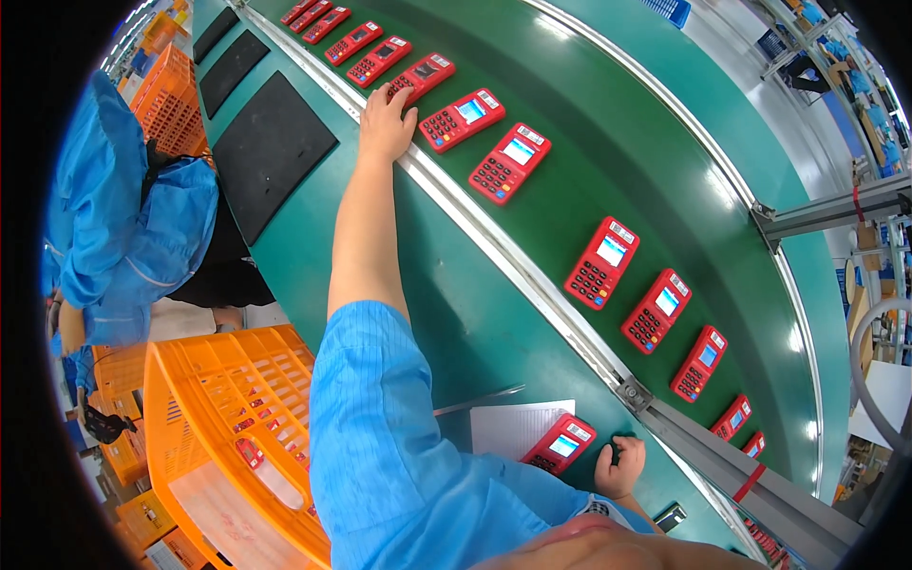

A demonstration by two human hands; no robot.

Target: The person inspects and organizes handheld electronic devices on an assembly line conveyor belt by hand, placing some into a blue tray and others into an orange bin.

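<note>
Across the aluminium rail, my left hand [388, 123] reaches over the green conveyor belt. Its fingertips touch the near end of a red handheld payment terminal [429, 72] with a dark screen; the thumb stands apart. Beside that hand lies another red terminal [462, 121] with its screen lit. My right hand [620, 465] is at the lower right with curled fingers, around a small dark thing too hidden to name. Just left of it, a lit red terminal [562, 443] lies partly on a white printed sheet [508, 427].
More red terminals [602, 263] line the belt. Black mats [271, 152] lie on the green bench at left. An orange crate [171, 418] stands by my left arm. A co-worker in a blue smock [142, 209] is at far left. A metal bar [722, 456] crosses the belt.
</note>
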